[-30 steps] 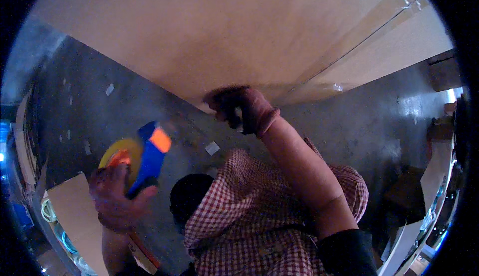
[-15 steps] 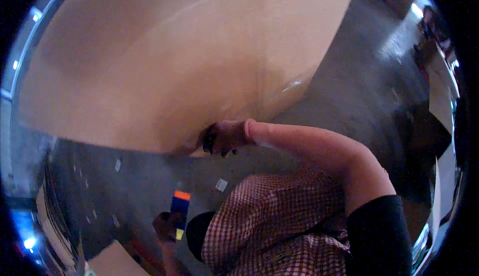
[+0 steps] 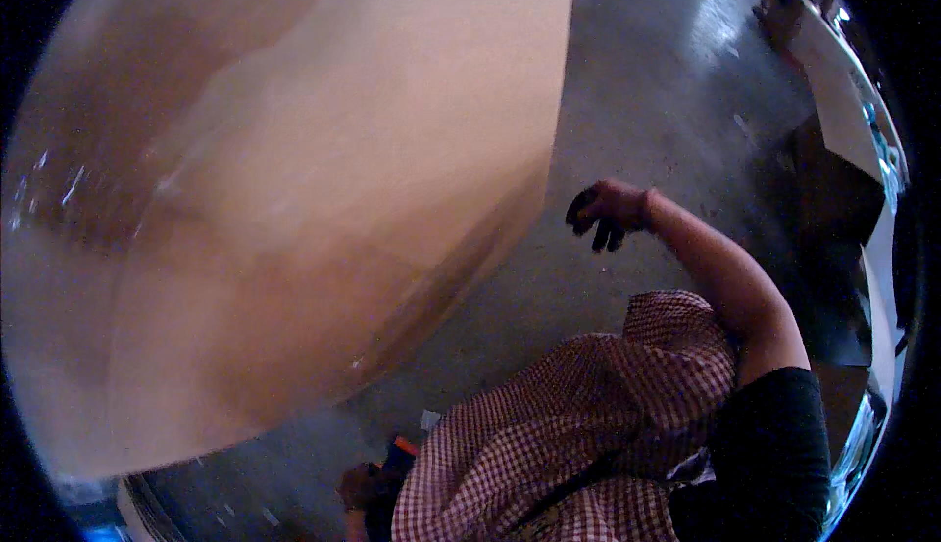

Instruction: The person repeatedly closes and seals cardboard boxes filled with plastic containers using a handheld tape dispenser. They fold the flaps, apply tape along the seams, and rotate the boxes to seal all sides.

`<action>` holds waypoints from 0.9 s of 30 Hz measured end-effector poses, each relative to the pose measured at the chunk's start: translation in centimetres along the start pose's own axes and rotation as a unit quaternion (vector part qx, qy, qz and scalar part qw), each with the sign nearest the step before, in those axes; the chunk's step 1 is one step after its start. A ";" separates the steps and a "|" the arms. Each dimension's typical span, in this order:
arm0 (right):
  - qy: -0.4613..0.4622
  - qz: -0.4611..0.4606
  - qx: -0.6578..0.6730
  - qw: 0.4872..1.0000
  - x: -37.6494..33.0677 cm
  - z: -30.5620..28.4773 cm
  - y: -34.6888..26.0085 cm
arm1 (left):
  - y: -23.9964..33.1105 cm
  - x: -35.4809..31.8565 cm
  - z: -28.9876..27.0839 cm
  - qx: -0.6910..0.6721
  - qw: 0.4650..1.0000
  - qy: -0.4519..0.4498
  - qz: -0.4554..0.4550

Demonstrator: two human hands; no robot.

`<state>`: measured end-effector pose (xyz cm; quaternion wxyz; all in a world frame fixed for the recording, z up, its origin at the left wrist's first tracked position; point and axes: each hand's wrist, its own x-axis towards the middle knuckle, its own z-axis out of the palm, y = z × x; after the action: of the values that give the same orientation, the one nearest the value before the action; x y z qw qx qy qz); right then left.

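A huge brown cardboard box (image 3: 323, 219) fills the upper left, its lower and right edges bowed by the lens; shiny streaks like clear tape show on it. My right hand (image 3: 608, 214), in a glove with dark fingers, hangs over the floor just right of the box. Its fingers are bent but apart, with nothing in them, and it does not touch the cardboard. Low down, my left hand (image 3: 361, 486) is closed around a dark blue, flat-looking object (image 3: 400, 459) with an orange end. My body partly hides that object, and its kind does not show.
Grey concrete floor (image 3: 667, 140) runs to the right of the box, with small pale scraps scattered on it. Cardboard pieces (image 3: 833, 101) and dark boxes stand along the right side. Stacked sheets (image 3: 147, 508) show at the lower left.
My right hand has let go of the box's lower edge and moved right and slightly up. The box now reaches lower at the left. My left hand still holds the blue object.
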<state>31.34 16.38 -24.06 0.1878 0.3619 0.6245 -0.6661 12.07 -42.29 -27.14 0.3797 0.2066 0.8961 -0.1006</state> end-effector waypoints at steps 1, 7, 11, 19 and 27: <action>-0.018 -0.024 -0.054 0.998 0.1 1.0 0.4 | -1.9 1.3 1.2 0.014 0.997 0.021 0.071; -0.067 0.070 0.115 0.989 0.9 2.6 4.1 | 5.1 1.0 -4.5 0.032 0.999 -0.028 0.001; -0.018 0.043 0.279 0.959 -0.6 5.3 5.3 | 4.8 0.4 -6.0 0.157 0.986 -0.048 0.018; 0.141 -0.015 0.467 0.873 -5.4 5.4 9.7 | 17.1 -4.5 -16.5 0.292 0.939 -0.173 0.057; 0.490 0.220 0.279 0.796 -23.5 14.8 23.4 | 25.1 -10.1 -21.4 0.312 0.928 -0.044 0.198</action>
<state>59.78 -6.23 -24.15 -0.1107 0.8043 0.3240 -0.4857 15.98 -15.62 -5.64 0.3474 0.4832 0.7428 -0.3067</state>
